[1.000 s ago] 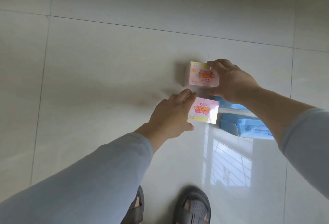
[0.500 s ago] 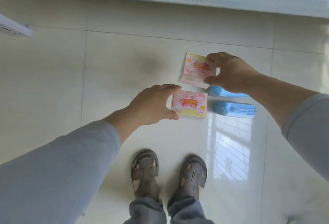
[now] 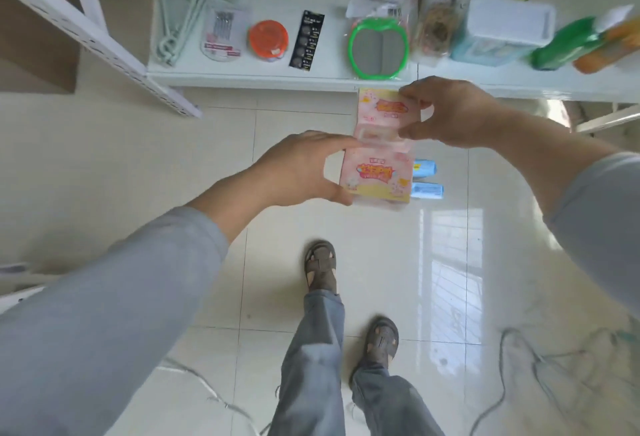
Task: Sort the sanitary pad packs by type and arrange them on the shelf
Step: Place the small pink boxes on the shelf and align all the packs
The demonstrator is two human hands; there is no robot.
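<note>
My left hand grips a pink and yellow pad pack by its left edge, held in the air above the floor. My right hand pinches a second pink pad pack just above the first, close to the shelf's front edge. Two blue pad packs lie on the tiled floor below, partly hidden behind the pink packs. The white shelf stretches across the top of the view.
The shelf holds a green-framed mirror, an orange-lidded jar, a black card, hangers, a white-lidded box and green and orange bottles. A white shelf upright slants at left. My feet in sandals stand below; cables lie on the floor.
Both hands have lifted the pink packs off the floor and up toward the shelf. The view rose, so the shelf and its goods now show.
</note>
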